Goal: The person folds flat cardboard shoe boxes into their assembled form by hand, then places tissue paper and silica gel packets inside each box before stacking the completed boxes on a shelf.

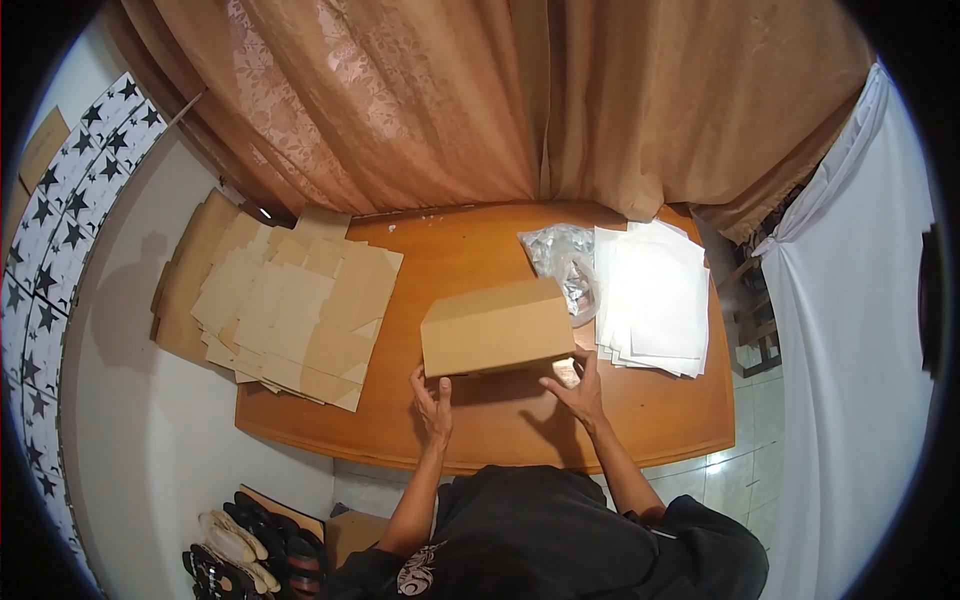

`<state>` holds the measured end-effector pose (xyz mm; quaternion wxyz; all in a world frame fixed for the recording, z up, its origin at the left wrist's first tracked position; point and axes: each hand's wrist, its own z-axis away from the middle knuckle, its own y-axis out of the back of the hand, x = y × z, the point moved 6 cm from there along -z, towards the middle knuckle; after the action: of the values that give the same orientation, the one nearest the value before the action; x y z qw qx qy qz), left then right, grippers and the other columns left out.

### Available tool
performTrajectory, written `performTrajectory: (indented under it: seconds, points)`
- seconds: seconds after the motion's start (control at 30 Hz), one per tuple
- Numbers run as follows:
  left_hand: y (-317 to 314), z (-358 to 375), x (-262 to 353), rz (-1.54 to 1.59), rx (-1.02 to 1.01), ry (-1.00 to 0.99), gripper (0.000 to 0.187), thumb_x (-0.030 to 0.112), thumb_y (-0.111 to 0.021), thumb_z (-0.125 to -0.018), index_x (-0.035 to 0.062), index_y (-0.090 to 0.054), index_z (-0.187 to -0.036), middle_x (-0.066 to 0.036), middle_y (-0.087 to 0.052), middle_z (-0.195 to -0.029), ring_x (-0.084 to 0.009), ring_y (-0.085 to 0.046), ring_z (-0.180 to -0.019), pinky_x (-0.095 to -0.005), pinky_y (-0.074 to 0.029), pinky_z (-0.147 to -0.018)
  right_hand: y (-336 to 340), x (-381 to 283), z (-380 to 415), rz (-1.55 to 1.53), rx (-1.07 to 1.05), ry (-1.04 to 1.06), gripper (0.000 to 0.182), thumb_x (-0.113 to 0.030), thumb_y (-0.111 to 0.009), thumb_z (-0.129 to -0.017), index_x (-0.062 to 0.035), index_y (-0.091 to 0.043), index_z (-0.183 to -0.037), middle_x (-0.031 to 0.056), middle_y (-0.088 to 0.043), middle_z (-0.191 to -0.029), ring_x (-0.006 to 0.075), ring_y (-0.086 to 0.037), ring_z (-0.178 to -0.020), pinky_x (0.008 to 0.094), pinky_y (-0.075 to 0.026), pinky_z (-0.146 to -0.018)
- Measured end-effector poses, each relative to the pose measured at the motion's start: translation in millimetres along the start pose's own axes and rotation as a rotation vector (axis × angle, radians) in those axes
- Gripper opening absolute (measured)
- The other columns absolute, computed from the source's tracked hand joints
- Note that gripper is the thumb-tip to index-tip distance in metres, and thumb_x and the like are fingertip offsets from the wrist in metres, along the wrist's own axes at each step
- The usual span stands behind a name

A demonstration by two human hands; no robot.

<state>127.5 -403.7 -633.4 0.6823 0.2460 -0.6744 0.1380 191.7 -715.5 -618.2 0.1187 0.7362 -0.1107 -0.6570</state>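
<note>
A brown cardboard box (pixel 497 330) is at the middle of the table, its near edge tilted toward me with shadow beneath. My left hand (pixel 432 405) is at its near left corner, fingers along the side and thumb apart, pointing up. At the near right corner, my right hand (pixel 580 393) has its fingers against the side and its thumb spread toward the middle. Between them the box is held at its ends. Beside my right thumb lies a small pale item (pixel 566 372), partly hidden, perhaps a tape roll. The underside of the box is hidden.
Flattened cardboard pieces (pixel 290 310) are piled on the left of the wooden table (pixel 480 430). White paper sheets (pixel 655 295) are stacked on the right, beside a clear plastic bag (pixel 565 262) with silvery contents. Curtains (pixel 400 100) hang behind. Shoes (pixel 250 545) stand at lower left.
</note>
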Motion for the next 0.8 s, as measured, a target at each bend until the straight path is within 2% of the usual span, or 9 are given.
performTrajectory:
  seconds: [0.07,0.13,0.2,0.47,0.57,0.63,0.67,0.73,0.8]
  points:
    - [1.7,3.8,23.0,-0.087,0.083,-0.223,0.062,0.041,-0.067,-0.095,0.0006,-0.044,-0.135,-0.02,-0.053,-0.133,-0.0303,-0.054,-0.121,-0.0407,-0.046,-0.096,3.8,-17.3,2.3,-0.24,0.051,0.145,0.067,-0.035,-0.083,-0.082,-0.0005,-0.045,-0.125,0.0195,-0.058,-0.122,0.0305,-0.055,-0.122,0.0429,-0.047,-0.1]
    - [3.2,10.8,22.4,-0.081,-0.02,-0.072,0.062,0.039,-0.067,-0.095,0.0005,-0.043,-0.137,-0.022,-0.053,-0.134,-0.032,-0.054,-0.123,-0.0419,-0.046,-0.097,-1.4,15.5,2.8,-0.367,0.044,0.041,0.06,-0.042,-0.075,-0.088,0.0003,-0.047,-0.12,0.0188,-0.062,-0.115,0.0292,-0.059,-0.116,0.0411,-0.048,-0.098]
    - [1.5,18.0,6.0,-0.07,-0.129,0.079,0.062,0.038,-0.067,-0.095,0.0004,-0.043,-0.138,-0.024,-0.053,-0.135,-0.0336,-0.053,-0.125,-0.0431,-0.046,-0.097,-4.2,56.2,7.8,-0.217,-0.029,-0.197,0.052,-0.042,-0.069,-0.093,0.0011,-0.049,-0.115,0.0178,-0.065,-0.105,0.0258,-0.063,-0.103,0.0361,-0.05,-0.088]
    - [17.8,31.5,-77.4,-0.494,-0.307,0.062,0.066,0.049,-0.056,-0.098,-0.0076,-0.05,-0.132,-0.028,-0.055,-0.13,-0.0422,-0.052,-0.12,-0.0445,-0.038,-0.106,-2.7,87.5,34.7,0.081,-0.167,-0.263,0.038,-0.024,-0.067,-0.095,0.0034,-0.054,-0.118,0.0132,-0.066,-0.086,0.0181,-0.063,-0.079,0.0305,-0.05,-0.07]
    - [31.4,13.8,-84.6,-0.301,-0.241,0.152,0.076,0.062,-0.036,-0.101,-0.004,-0.051,-0.135,-0.025,-0.05,-0.141,-0.0397,-0.044,-0.132,-0.045,-0.032,-0.111,-2.3,125.2,41.5,0.147,0.099,0.026,0.032,-0.017,-0.063,-0.095,0.0052,-0.054,-0.115,0.0114,-0.065,-0.082,0.0198,-0.062,-0.068,0.0313,-0.052,-0.066]
    - [27.2,-2.9,-73.9,-0.137,-0.183,0.233,0.08,0.066,-0.03,-0.101,-0.0016,-0.048,-0.14,-0.023,-0.046,-0.146,-0.0381,-0.04,-0.137,-0.0475,-0.03,-0.113,-10.5,146.7,45.7,-0.04,0.006,-0.501,0.018,-0.008,-0.059,-0.093,0.0052,-0.055,-0.103,0.0124,-0.061,-0.083,0.0247,-0.065,-0.074,0.0355,-0.058,-0.073]
    - [20.9,-11.2,-66.1,-0.076,-0.213,0.261,0.081,0.068,-0.028,-0.1,0.0,-0.044,-0.143,-0.022,-0.042,-0.149,-0.0367,-0.036,-0.14,-0.0502,-0.027,-0.114,-10.2,140.3,44.1,-0.04,0.007,-0.501,0.018,-0.008,-0.059,-0.093,0.0052,-0.055,-0.103,0.0124,-0.061,-0.083,0.0247,-0.065,-0.074,0.0355,-0.058,-0.073]
    - [8.0,-31.4,-41.5,0.046,-0.271,0.308,0.085,0.071,-0.022,-0.099,0.0033,-0.037,-0.148,-0.021,-0.035,-0.155,-0.0338,-0.029,-0.145,-0.0555,-0.02,-0.115,-40.4,108.9,50.4,-0.781,-0.31,-0.925,0.017,-0.004,-0.056,-0.092,0.0031,-0.053,-0.107,0.0112,-0.058,-0.08,0.0242,-0.064,-0.069,0.0391,-0.06,-0.07]
    - [-3.4,-43.3,-28.5,0.172,-0.329,0.348,0.09,0.075,-0.017,-0.097,0.0066,-0.029,-0.154,-0.019,-0.027,-0.16,-0.031,-0.021,-0.15,-0.0607,-0.013,-0.117,-42.6,60.4,42.0,-0.679,-0.305,-0.995,0.018,-0.003,-0.054,-0.093,0.0018,-0.051,-0.11,0.0115,-0.057,-0.086,0.0251,-0.065,-0.073,0.0424,-0.061,-0.07]
